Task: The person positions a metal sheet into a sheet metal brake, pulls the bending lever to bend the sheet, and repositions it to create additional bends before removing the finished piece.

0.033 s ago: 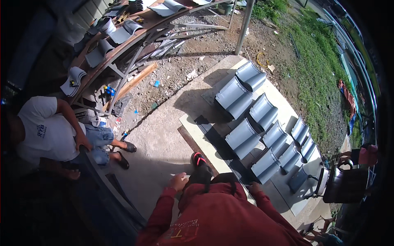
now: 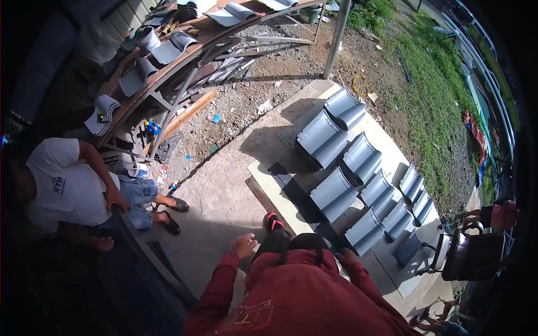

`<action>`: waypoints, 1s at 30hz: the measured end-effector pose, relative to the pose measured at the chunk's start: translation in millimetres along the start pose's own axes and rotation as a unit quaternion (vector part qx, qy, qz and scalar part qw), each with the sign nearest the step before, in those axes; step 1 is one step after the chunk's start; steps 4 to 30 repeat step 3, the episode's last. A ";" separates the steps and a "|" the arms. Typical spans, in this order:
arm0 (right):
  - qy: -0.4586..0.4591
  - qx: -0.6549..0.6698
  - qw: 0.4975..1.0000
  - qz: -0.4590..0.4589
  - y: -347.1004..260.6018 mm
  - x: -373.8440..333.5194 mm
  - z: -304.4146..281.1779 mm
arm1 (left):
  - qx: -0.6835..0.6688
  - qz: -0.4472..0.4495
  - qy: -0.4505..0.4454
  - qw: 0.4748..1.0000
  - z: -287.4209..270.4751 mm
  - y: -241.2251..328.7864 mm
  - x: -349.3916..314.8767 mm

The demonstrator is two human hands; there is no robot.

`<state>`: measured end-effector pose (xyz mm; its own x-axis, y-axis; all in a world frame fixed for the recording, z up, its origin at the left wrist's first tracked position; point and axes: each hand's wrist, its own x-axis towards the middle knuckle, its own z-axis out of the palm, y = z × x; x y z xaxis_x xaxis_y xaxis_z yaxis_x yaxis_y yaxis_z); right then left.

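My left hand [image 2: 244, 245] is beside my left thigh, above the concrete, loosely bent with the fingers a little apart and nothing visible in it. By my right hip hangs my right hand [image 2: 347, 257]; its fingers are mostly dark and hidden, so I cannot make out whether it holds anything. The nearest thing to it is a curved grey roof tile [image 2: 365, 231] lying on pale boards. Several similar tiles, such as this larger one [image 2: 322, 138], lie in rows ahead and to my right. My foot in a black and red sandal [image 2: 274, 222] rests by the board edge.
A person in a white shirt [image 2: 67, 185] sits at the left by a dark surface. A long bench [image 2: 168, 70] holds more tiles and a white bucket [image 2: 149, 39]. A metal post [image 2: 337, 42] stands ahead. An office chair [image 2: 471, 255] is at the right.
The whole view has shifted slightly. My left hand's fingers look a little more spread; the tiles have stayed where they lay.
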<state>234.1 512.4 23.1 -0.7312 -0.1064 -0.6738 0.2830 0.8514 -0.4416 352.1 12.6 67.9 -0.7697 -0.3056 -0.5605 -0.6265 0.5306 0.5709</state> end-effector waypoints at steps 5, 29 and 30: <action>0.026 0.056 0.997 -0.036 -127.0 45.6 -37.7 | -0.118 -0.080 -0.065 0.988 -128.6 55.9 74.6; 0.026 0.056 0.997 -0.036 -127.0 45.6 -37.7 | -0.118 -0.080 -0.065 0.988 -128.6 55.9 74.6; 0.026 0.056 0.997 -0.036 -127.0 45.6 -37.7 | -0.118 -0.080 -0.065 0.988 -128.6 55.9 74.6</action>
